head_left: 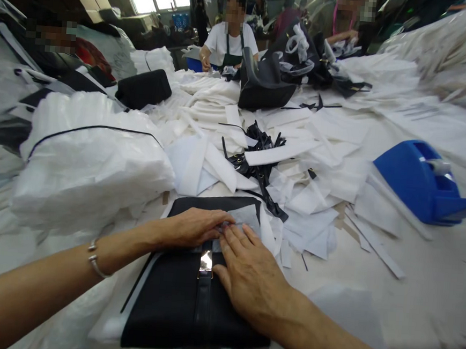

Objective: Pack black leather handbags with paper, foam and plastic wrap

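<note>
Black bag (157,314) lies flat on the table (434,282) right before us, at the six o'clock side of the view, and we have both hands on its upper part. We judge the work on it to be partway along: the strap (202,304) runs down the middle of the front and seems to pass through its shiny buckle (206,261), so that part looks done, while the pale grey sheet (249,219) under our fingers (236,239) is only partly laid down, with a loose-looking corner showing toward one o'clock. Our right hand (253,270) rests palm down, its fingers stretched out and close together, thumb apart beside the buckle, gripping nothing that we can see. Our left hand (190,227) comes in from nine o'clock, its fingers slightly bent over the sheet; we cannot tell whether they pinch it or merely press. Most of the bag's lower front lies bare, with no covering on it. Taking the bag as the centre of the dial, a strapped white bundle (96,169) sits at ten o'clock, a tangle of black straps (260,166) near one o'clock among white strips (278,154), and a blue tape dispenser (422,181) at two o'clock, apart from our hands. Across the table at twelve o'clock, a co-worker (229,42) sits facing us.
</note>
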Action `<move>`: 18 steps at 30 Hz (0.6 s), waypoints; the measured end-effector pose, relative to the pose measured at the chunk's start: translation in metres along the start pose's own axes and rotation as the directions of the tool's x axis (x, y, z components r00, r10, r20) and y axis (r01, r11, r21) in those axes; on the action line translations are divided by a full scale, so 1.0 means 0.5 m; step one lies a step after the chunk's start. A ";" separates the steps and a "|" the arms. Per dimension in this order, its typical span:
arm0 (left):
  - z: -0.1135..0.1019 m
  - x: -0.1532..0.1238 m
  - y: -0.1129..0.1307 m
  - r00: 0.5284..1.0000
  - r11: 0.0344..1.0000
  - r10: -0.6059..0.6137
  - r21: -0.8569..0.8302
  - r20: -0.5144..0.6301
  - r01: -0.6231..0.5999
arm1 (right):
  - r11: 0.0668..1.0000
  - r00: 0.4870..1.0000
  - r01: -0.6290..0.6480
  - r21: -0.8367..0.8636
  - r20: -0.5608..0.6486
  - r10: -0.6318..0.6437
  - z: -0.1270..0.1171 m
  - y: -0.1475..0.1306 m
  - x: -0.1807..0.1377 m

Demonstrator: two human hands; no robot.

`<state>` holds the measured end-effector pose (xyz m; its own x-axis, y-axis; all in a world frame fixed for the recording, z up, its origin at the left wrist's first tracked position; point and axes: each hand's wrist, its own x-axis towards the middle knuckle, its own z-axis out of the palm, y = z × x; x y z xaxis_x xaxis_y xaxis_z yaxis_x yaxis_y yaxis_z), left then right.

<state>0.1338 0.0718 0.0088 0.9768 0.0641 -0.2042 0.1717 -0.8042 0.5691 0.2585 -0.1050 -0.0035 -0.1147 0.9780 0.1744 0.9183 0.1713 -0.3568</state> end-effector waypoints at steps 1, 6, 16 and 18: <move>0.003 0.006 0.001 0.998 0.998 0.045 0.049 -0.040 -0.043 | 1.000 1.000 -0.009 0.017 -0.007 0.009 0.001 -0.001 0.000; 0.031 0.034 -0.006 0.942 0.954 0.292 0.111 -0.166 -0.277 | 0.988 0.998 -0.035 0.153 -0.053 0.043 -0.011 -0.001 0.014; 0.024 0.039 -0.007 0.969 0.969 0.230 -0.072 -0.087 -0.236 | 0.702 0.658 -0.597 0.388 -0.264 0.706 -0.143 0.102 -0.180; 0.024 0.040 -0.006 0.970 0.968 0.231 -0.080 -0.074 -0.236 | 0.459 0.587 -0.730 0.507 0.120 0.801 -0.120 0.098 -0.212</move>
<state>0.1511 0.0683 -0.0066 0.9968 -0.0795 -0.0081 -0.0542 -0.7464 0.6633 0.3384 -0.2072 0.0157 0.6223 0.7256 -0.2937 0.3130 -0.5746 -0.7563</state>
